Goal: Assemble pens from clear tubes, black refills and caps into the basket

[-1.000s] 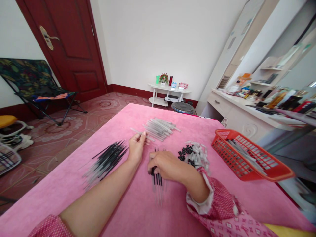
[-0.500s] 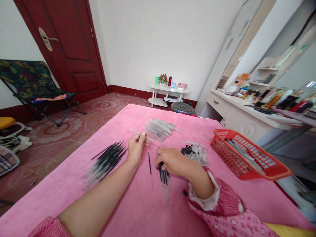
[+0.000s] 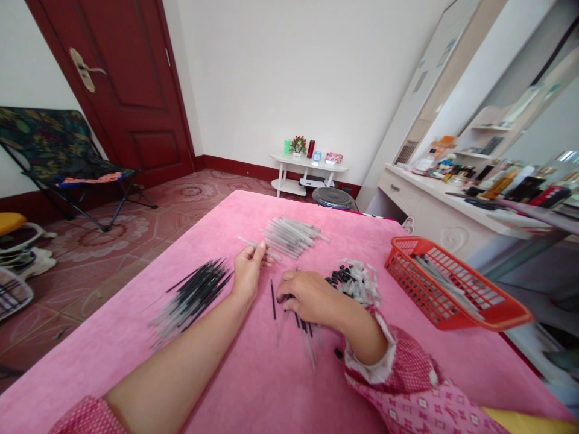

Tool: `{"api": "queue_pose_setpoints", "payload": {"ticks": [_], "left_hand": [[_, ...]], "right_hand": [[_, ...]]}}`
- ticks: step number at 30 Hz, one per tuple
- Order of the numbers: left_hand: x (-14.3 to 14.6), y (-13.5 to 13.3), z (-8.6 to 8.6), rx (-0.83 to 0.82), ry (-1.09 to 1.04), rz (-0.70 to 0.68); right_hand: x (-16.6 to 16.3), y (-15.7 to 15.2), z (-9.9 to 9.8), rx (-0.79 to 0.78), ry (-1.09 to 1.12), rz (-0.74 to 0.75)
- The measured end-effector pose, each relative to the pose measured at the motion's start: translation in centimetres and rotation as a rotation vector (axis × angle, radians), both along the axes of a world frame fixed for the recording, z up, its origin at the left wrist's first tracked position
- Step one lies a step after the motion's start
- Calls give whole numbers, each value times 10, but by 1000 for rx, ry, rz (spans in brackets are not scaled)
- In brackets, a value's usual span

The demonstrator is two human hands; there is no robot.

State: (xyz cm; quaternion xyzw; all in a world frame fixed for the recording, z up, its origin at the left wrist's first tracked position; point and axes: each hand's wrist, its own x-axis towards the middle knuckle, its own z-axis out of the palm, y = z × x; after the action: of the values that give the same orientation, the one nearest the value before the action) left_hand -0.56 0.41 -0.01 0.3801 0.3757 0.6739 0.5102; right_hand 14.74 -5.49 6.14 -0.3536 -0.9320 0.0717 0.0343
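Note:
My left hand (image 3: 249,265) is closed around a clear pen barrel (image 3: 246,240), beside a heap of more clear pen barrels (image 3: 295,235). My right hand (image 3: 310,296) hovers low over a small bunch of black-ink pen refills (image 3: 304,325), its fingers curled and pinched. Whatever is between those fingertips is hidden. Just left of them lies a single pen refill (image 3: 274,301). A larger pile of pen refills (image 3: 199,295) rests left of my left forearm. Small black plugs (image 3: 337,276) and clear caps (image 3: 364,282) are heaped beyond my right wrist.
A red plastic basket (image 3: 452,295) with grey sticks inside stands at the right of the pink-covered table (image 3: 253,386). One loose black plug (image 3: 338,353) lies near my right sleeve. Beyond the right edge is a cluttered dresser (image 3: 456,205); a folding chair (image 3: 67,157) stands left.
My right hand has moved a little left, toward the single refill, and some refills under it have shifted. My left hand stays in place with the pen barrel.

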Motion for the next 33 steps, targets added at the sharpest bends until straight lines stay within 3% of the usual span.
{"api": "queue_pose_setpoints", "payload": {"ticks": [10, 16, 20, 23, 28, 30, 33], "left_hand": [[-1, 0, -2, 3, 15, -7], [0, -1, -1, -3, 11, -8], [-1, -1, -2, -24, -111, -33], [-3, 1, -1, -73, -320, -87], [-3, 5, 2, -132, -599, -126], [-3, 4, 3, -138, -627, -145], [-1, 2, 6, -144, -631, -177]], "right_hand": [[-23, -10, -3, 191, -46, 158], [-21, -6, -6, 232, -81, 189], [-15, -4, -11, 276, -5, 239], [-13, -5, -8, 318, 332, 202], [-10, -7, 12, 264, 1239, -323], [-7, -4, 18, 199, 1453, -446], [-3, 4, 19, 99, 1600, -488]]}}
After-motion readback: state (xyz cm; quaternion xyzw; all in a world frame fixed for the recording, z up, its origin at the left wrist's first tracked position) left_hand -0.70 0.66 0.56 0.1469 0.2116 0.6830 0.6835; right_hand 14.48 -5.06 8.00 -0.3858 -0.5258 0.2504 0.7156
